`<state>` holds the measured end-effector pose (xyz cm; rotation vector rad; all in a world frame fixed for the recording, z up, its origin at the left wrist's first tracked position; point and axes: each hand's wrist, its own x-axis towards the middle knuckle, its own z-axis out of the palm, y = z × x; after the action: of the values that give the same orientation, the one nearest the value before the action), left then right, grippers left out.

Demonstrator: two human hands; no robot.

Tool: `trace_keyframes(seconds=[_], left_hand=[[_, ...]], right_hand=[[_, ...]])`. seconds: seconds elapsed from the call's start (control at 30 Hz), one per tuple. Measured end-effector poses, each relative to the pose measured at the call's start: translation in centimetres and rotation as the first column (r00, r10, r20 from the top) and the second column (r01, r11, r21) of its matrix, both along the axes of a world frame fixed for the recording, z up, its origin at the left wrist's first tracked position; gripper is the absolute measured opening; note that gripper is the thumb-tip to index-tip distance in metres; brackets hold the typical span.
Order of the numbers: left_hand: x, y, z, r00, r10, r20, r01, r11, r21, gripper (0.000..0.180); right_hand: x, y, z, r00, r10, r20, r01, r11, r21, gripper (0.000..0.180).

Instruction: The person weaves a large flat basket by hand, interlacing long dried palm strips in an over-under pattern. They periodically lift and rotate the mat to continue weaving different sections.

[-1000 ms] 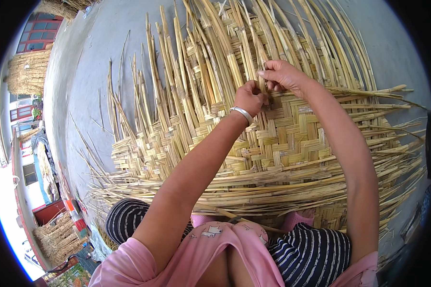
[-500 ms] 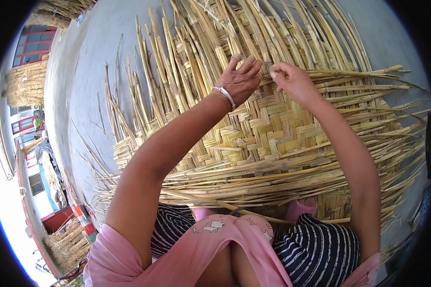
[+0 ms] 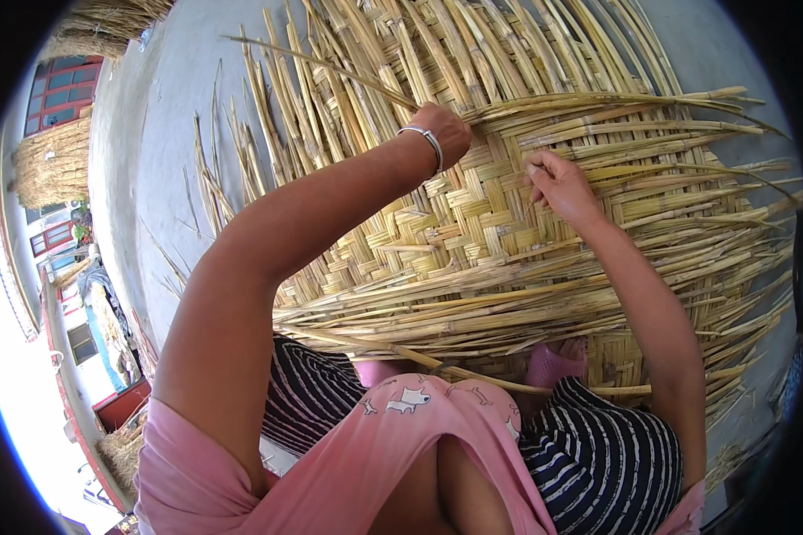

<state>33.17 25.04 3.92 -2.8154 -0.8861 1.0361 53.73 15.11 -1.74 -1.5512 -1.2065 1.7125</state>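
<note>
A half-woven mat of split reeds (image 3: 473, 209) lies in front of me, its middle plaited in a zigzag pattern. My left hand (image 3: 446, 132), with a silver bracelet at the wrist, is closed at the far edge of the plaited part. A long reed strip (image 3: 330, 67) runs from it toward the far left, raised over the other strips. My right hand (image 3: 560, 185) is a little nearer and to the right, fingers curled low over the weave. Whatever its fingertips pinch, if anything, is hidden.
Loose reed ends (image 3: 285, 116) fan out at the far side and more (image 3: 732, 160) stick out to the right. A bundle of long strips (image 3: 473, 312) crosses the near side, by my pink shoes (image 3: 558, 361). Grey concrete floor (image 3: 187, 98) surrounds the mat. Straw stacks (image 3: 53, 160) stand at the left.
My left hand has turned and closed, and a reed strip now slants up from it to the far left. My right hand has drawn away from it, nearer to me and slightly right.
</note>
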Motion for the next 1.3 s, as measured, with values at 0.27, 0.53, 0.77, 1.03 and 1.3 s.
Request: trace_keyframes(seconds=[0.27, 0.53, 0.77, 1.03, 1.3], left_hand=[[-1.4, -2.3, -2.9, 0.906, 0.275, 0.321, -0.321, 0.942, 0.099, 0.01], [0.3, -3.2, -3.0, 0.746, 0.59, 0.311, -0.622, 0.783, 0.006, 0.013], [1.7, -2.5, -2.0, 0.456, 0.838, 0.299, -0.859, 0.502, -0.097, 0.02], [-0.4, -2.4, -0.5, 0.86, 0.487, 0.153, -0.493, 0.87, 0.004, 0.015], [-0.7, -2.4, -1.0, 0.851, 0.484, 0.203, -0.489, 0.872, -0.026, 0.012]], right_hand=[[0.3, 0.0, -0.9, 0.996, -0.025, -0.087, 0.025, 1.0, 0.003, 0.02], [0.4, 0.1, -0.7, 0.997, -0.026, -0.077, 0.027, 1.0, 0.014, 0.02], [0.3, -0.1, -1.2, 0.994, -0.049, -0.093, 0.047, 0.999, -0.015, 0.023], [0.3, 0.2, -1.0, 0.995, -0.04, -0.087, 0.042, 0.999, 0.018, 0.021], [0.4, -0.5, -0.5, 0.996, -0.034, -0.083, 0.038, 0.998, 0.049, 0.017]])
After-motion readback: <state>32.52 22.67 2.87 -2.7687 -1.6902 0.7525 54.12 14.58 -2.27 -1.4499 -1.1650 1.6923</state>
